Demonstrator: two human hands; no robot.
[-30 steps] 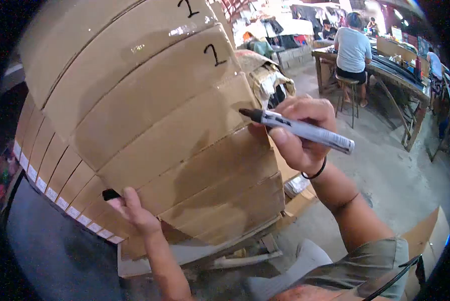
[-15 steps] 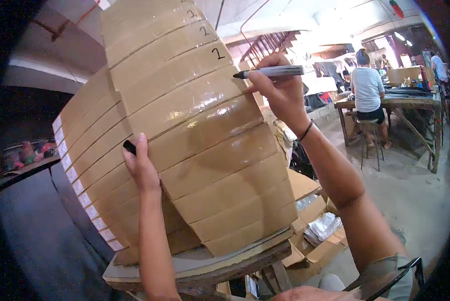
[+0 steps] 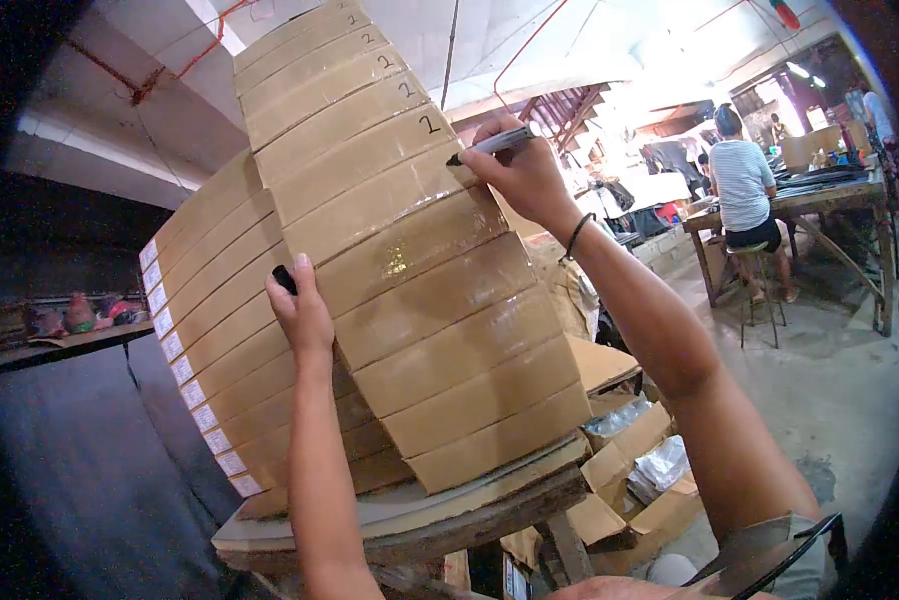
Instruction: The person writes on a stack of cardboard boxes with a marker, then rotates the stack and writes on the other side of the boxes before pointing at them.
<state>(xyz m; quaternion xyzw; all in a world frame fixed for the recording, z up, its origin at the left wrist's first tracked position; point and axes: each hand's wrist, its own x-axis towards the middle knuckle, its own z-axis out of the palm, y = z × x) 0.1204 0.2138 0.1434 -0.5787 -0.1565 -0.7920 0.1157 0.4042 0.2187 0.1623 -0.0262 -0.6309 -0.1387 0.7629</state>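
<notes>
Here's the marker [image 3: 509,139], upper middle of the frame: pale barrel, dark collar, black tip aimed down-left, firmly pinched by the right hand [image 3: 529,182], a dark band [image 3: 579,236] around that wrist. The tip is right at the carton face, whether touching or a hair off I can't tell. Down in the centre-left, the left hand [image 3: 306,318] grips a small black cap [image 3: 283,279] between thumb and fingers, beside the left edge of the tall stack of cartons [image 3: 419,260]. These are flat brown boxes, layer on layer through the middle, shiny clear tape catching the light. And the writing: handwritten black 2s [image 3: 429,124] climb the right side, the lowest just above the tip, the topmost too small to read surely. White labels [image 3: 191,395] line the outer edge of the neighbouring boxes at left, their print illegible. Everything stands on a worn table [image 3: 399,530], lower centre, with an open carton [image 3: 634,470] of clear plastic to its right. Upper right, a person in a striped top [image 3: 741,185] sits on a stool [image 3: 754,255] at a wooden workbench [image 3: 819,200], on a grey concrete floor [image 3: 809,400].
</notes>
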